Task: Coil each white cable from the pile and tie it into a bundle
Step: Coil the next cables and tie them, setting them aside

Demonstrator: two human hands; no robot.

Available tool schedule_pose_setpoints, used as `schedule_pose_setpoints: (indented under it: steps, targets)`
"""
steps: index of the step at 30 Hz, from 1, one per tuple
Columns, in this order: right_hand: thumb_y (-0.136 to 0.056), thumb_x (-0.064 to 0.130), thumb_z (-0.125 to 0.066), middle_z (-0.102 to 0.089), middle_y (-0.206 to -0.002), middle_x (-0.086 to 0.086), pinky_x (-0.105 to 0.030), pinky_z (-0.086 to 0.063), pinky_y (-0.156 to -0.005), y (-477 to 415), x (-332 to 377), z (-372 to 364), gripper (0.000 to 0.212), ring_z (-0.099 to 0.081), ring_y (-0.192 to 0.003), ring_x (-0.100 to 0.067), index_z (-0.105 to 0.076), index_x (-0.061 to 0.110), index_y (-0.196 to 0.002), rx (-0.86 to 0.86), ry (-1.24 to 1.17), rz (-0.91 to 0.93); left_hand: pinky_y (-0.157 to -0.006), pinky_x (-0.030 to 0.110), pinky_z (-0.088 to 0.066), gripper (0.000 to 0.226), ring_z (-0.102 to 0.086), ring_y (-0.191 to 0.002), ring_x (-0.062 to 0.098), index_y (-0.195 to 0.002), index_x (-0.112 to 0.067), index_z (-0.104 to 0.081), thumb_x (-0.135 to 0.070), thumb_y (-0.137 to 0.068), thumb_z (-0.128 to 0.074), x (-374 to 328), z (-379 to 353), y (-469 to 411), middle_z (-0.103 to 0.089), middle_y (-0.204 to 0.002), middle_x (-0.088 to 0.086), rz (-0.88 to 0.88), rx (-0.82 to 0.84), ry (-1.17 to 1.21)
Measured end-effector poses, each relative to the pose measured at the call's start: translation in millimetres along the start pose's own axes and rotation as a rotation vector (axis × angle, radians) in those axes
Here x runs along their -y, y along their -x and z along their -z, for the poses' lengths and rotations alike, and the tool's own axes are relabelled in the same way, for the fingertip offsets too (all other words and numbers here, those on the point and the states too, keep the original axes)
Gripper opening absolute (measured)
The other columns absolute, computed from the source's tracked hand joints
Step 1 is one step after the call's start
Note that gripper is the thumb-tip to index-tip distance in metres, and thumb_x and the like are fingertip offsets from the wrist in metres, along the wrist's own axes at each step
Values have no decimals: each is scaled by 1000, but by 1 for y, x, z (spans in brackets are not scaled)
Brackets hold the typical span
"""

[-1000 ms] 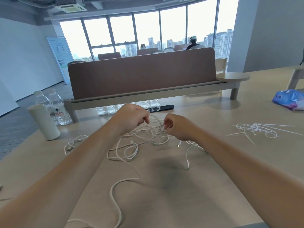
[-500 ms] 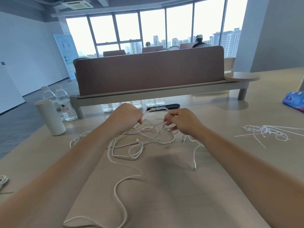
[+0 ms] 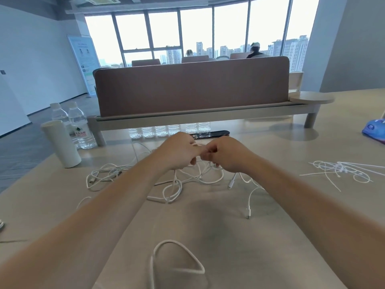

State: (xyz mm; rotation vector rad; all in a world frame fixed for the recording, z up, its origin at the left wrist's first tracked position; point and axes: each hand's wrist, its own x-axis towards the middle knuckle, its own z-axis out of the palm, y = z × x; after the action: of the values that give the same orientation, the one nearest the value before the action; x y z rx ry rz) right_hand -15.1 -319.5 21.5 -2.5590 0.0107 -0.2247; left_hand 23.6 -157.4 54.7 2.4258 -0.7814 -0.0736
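At the bottom centre of the frame a loose loop of cord (image 3: 177, 261) lies on the pale wooden table (image 3: 270, 247), and two bare forearms reach up from the lower corners towards the middle. Farther up, right of centre, a single cord end with its plug (image 3: 248, 214) lies flat on the table. Just above it, across the centre of the frame, the pile (image 3: 177, 184) of tangled white cables lies spread on the table, partly hidden under the wrists. Over the far edge of that pile the two hands meet and touch each other. The left hand (image 3: 179, 152) has its fingers curled in and pinches a white cable (image 3: 196, 144), a strand of which crosses the top of its forefinger. The right hand (image 3: 226, 154) is clenched too, its fingers tucked under around the same cable, and strands hang from both hands down into the pile. At the right of the frame, well apart from the hands, a scatter of thin white ties (image 3: 341, 170) lies on the table. At the left stands an upright white cylinder (image 3: 61, 142), with two clear water bottles (image 3: 80, 126) just behind it. Just above the hands a flat black object (image 3: 212, 134) lies on the table, and beyond it a row of small bottles (image 3: 168, 130) stands under a low shelf. A blue packet (image 3: 375, 131) sits at the right edge. A brown divider panel (image 3: 191, 88) rises from the shelf, with tall windows (image 3: 198, 30) and city towers across the upper frame.
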Motion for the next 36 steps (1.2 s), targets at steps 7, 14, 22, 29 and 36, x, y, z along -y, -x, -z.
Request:
schedule_pose_setpoints:
  steps: [7,14,22,29,36]
  targets:
    - [-89,8,-62,-67,-100,8,-22,-43,-73,-2,-20,-5,20,-61,-91,-13,-67,24,-98,-3,-27,-26,-48,24,-29,42,-34,-37,7,-77,-11,-66,-29,-107,-44,5,0,4,-42,-43,-10,-11,-19,367]
    - [-94,14,-58,-61,-125,1,-25,-41,-86,-8,-25,-6,35,-59,-107,-20,-68,23,-126,65,171,-47,-44,22,-29,34,-33,-38,7,-85,-11,-74,-26,-102,-48,5,18,8,-41,-42,-10,-26,-189,351]
    - [-91,27,-62,-66,-113,7,-31,-49,-82,-6,-29,-15,20,-58,-98,-17,-66,31,-110,-15,315,-111,-50,25,-30,30,-34,-42,11,-79,-15,-76,-23,-94,-51,9,20,11,-44,-46,-8,10,-187,422]
    - [-88,11,-52,-65,-98,6,-31,-48,-73,-6,-36,-19,20,-58,-91,-19,-61,27,-95,-67,198,-124,-50,24,-35,28,-45,-40,8,-79,-10,-75,-15,-93,-52,20,15,5,-58,-54,-2,158,-160,320]
    - [-91,8,-53,-58,-83,15,-19,-37,-60,-9,-34,-9,20,-54,-74,-4,-63,26,-90,-149,-52,-91,-102,41,-49,39,-57,-123,33,-136,-3,-58,-7,-100,-43,39,-6,-8,-59,-135,17,183,82,-274]
